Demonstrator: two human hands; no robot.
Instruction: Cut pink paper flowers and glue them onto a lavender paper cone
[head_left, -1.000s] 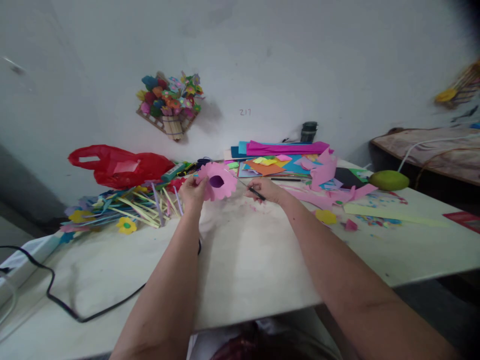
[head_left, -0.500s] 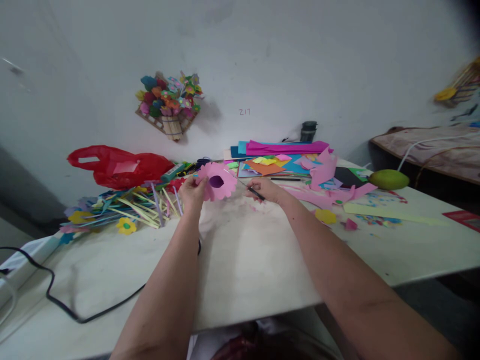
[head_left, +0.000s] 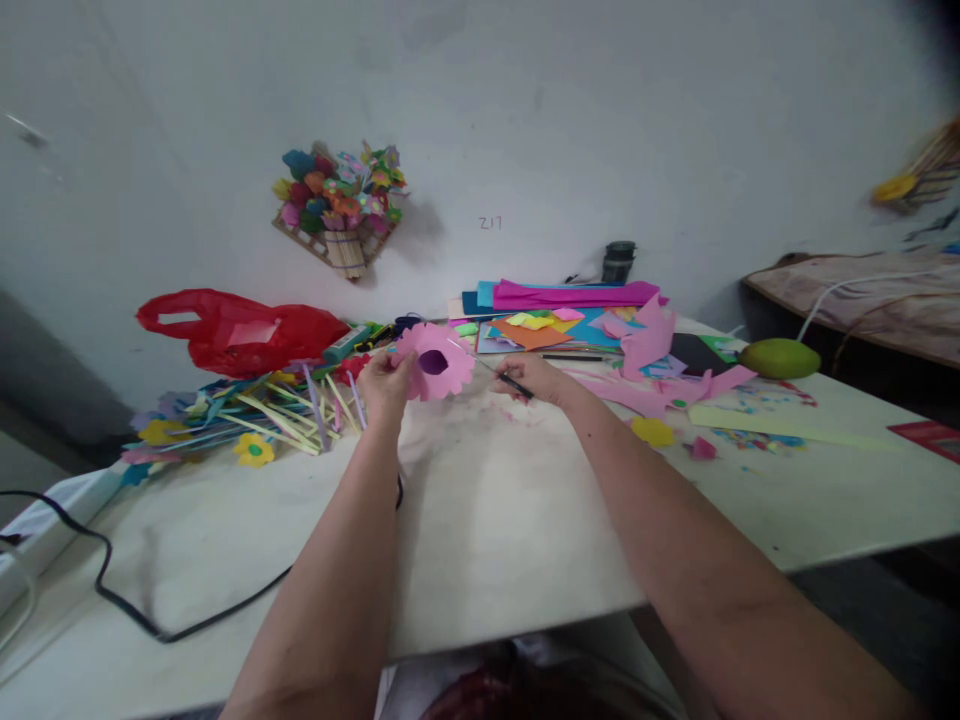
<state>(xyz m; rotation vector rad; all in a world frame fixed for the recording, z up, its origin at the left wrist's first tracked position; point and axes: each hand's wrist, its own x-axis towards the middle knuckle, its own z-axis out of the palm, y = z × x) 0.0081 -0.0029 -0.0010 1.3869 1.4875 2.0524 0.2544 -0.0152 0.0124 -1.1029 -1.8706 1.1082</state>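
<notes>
One head-worn camera looks forward and down, close over the table (head_left: 487,520), toward the wall (head_left: 637,120)

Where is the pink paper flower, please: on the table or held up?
Held up: the left hand grips the pink paper flower by its edge, above the table.

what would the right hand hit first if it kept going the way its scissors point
Most likely the pink paper flower held up by the left hand; the right hand aims its scissors left at it, though depth is unclear.
</notes>
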